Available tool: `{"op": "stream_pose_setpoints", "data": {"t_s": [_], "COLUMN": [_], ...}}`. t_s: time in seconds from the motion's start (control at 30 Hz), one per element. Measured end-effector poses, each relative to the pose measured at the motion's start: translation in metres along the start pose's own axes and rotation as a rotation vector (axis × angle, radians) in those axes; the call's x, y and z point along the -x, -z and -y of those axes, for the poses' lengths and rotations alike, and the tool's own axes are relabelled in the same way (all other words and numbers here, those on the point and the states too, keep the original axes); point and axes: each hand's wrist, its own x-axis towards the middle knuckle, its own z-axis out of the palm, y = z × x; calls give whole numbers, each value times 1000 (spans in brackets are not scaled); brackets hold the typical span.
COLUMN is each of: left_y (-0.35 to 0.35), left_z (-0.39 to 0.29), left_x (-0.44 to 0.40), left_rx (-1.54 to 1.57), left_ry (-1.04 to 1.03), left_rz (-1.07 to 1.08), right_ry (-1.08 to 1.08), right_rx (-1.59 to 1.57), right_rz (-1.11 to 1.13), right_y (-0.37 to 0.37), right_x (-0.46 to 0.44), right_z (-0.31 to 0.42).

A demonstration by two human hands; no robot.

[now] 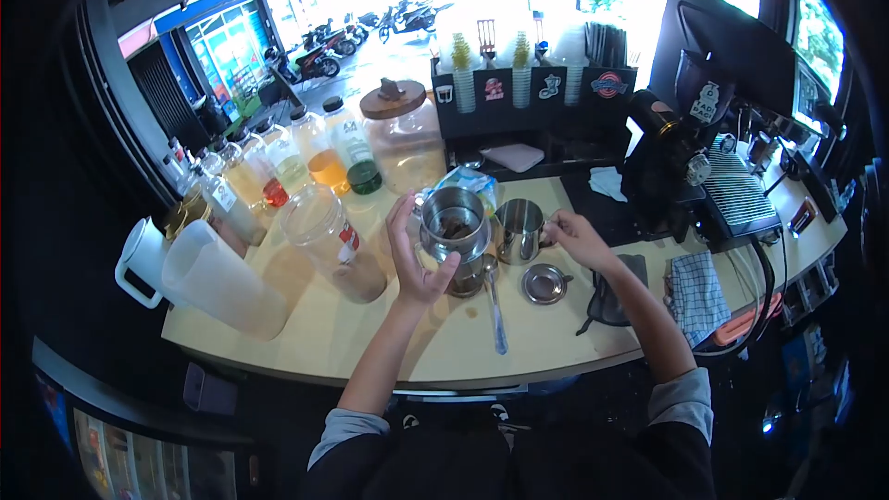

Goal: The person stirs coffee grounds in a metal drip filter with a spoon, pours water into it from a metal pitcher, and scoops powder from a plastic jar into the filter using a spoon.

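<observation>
A metal drip coffee filter (pixel 455 245) with dark contents at its bottom stands on a cup, which is mostly hidden beneath it. My left hand (pixel 419 264) is at the filter's left side, fingers stretched up and thumb apart in front of it; whether it touches the metal I cannot tell. With closed fingers, my right hand (pixel 576 239) grips the handle of a steel milk pitcher (pixel 519 233), upright just right of the filter. In front of the pitcher lies a small round metal lid (pixel 544 285). A long spoon (pixel 496 310) rests on the counter between them.
To the left stand a clear plastic jar (pixel 324 231), a tall translucent pitcher (pixel 222 278) and several syrup bottles (pixel 326 162). A wooden-lidded jar (pixel 403 143) is behind. A dark cloth (pixel 619 292), a checked towel (pixel 696 294) and a coffee machine (pixel 671 157) are on the right.
</observation>
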Motion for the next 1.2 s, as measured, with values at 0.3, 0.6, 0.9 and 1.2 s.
{"op": "stream_pose_setpoints", "data": {"t_s": [0.3, 0.6, 0.9, 1.2], "left_y": [-3, 1, 1, 0], "left_z": [16, 16, 16, 16], "left_x": [12, 14, 14, 13], "left_rx": [94, 12, -38, -34], "left_ry": [98, 74, 64, 55], "left_rz": [-49, 50, 46, 20], "right_ry": [153, 369, 376, 492], "right_rx": [-241, -132, -159, 80], "right_rz": [-104, -116, 0, 12], "right_y": [17, 49, 26, 19], "right_x": [-3, -12, -26, -35], "right_z": [23, 122, 186, 199]}}
